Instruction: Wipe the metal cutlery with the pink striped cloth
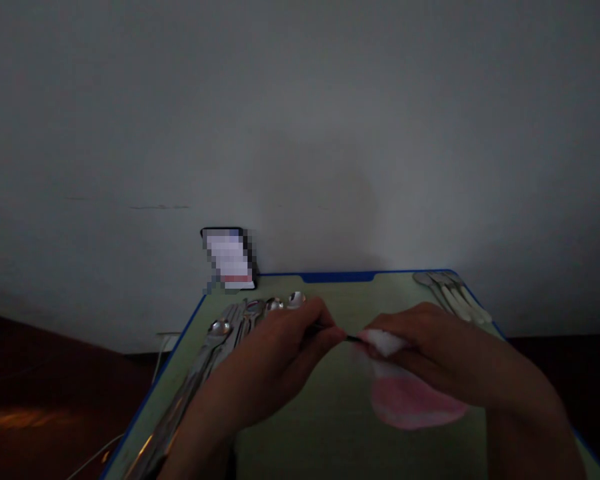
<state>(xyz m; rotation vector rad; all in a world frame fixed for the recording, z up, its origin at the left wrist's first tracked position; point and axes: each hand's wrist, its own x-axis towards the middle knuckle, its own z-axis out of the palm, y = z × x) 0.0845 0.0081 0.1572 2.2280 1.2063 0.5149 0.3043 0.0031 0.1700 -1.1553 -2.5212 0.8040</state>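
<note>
My left hand [285, 347] is closed in a pinch on one end of a thin dark utensil handle [353, 339] above the green table [330, 427]. My right hand [430, 347] is closed around a white cloth [386, 341] wrapped over the other end of that utensil. The two hands nearly meet at the middle of the table. What kind of utensil it is stays hidden by the cloth and fingers.
Several spoons [230, 330] lie in a row at the table's left side. Another few spoons [453, 293] lie at the far right corner. A pink patch [413, 400] sits under my right hand. A phone [229, 260] leans against the grey wall.
</note>
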